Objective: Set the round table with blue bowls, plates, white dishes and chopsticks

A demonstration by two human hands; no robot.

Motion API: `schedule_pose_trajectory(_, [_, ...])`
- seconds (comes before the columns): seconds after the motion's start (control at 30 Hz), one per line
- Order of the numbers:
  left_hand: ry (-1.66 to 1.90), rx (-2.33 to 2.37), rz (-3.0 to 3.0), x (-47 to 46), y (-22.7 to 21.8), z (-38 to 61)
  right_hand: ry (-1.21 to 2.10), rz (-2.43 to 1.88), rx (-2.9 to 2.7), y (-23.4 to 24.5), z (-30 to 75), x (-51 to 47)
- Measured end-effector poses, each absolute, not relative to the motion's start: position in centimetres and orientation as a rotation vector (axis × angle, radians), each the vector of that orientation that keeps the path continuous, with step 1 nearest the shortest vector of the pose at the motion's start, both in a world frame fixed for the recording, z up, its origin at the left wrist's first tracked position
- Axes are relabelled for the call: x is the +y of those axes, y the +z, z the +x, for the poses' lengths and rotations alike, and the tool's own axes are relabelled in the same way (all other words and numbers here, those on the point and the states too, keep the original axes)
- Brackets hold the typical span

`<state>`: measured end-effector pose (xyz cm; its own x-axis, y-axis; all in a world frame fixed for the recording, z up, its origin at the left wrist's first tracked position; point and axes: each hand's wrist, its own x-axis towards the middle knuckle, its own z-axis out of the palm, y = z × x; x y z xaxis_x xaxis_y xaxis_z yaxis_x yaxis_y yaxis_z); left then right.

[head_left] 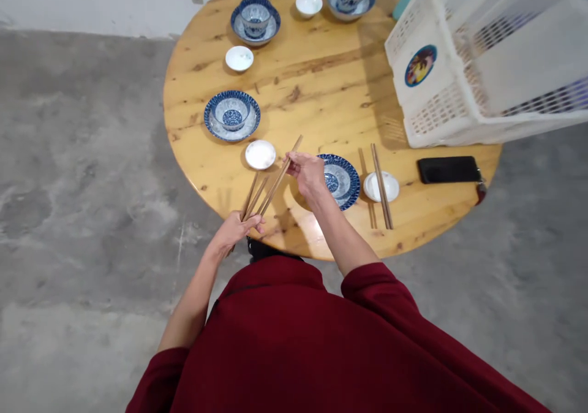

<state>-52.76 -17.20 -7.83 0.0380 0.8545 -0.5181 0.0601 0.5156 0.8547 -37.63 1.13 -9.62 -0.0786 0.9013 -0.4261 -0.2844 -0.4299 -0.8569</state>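
At the table's near edge my left hand [239, 228] is closed around several wooden chopsticks [250, 200]. My right hand [305, 169] pinches the upper part of a pair of chopsticks [278, 183], whose lower ends reach the left hand. Partly behind my right hand and wrist lies a blue-patterned plate with a bowl on it [342, 180]. Just left of that hand sits a small white dish [260, 155]. Another pair of chopsticks [382, 186] rests across a small white dish [391, 187] to the right.
The round wooden table [316, 94] also bears blue plates with bowls [232, 116] and small white dishes [239, 59] along its left and far sides. A large white plastic crate [432, 94] stands at the right. Near it lies a black phone [448, 170] by the edge.
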Motion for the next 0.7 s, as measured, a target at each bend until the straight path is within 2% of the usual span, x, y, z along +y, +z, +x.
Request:
schedule_pose_trajectory(0.33, [0.824,1.536,0.724,-9.9,-10.4,-57.6,1.605,-1.399,-0.715,-12.6,-42.1,9.0])
schedule_pose_trajectory(0.7, [0.734,1.502,0.667,-6.0,-12.6,-61.1,1.472,-1.565,-0.565,-15.8,-43.7,10.3])
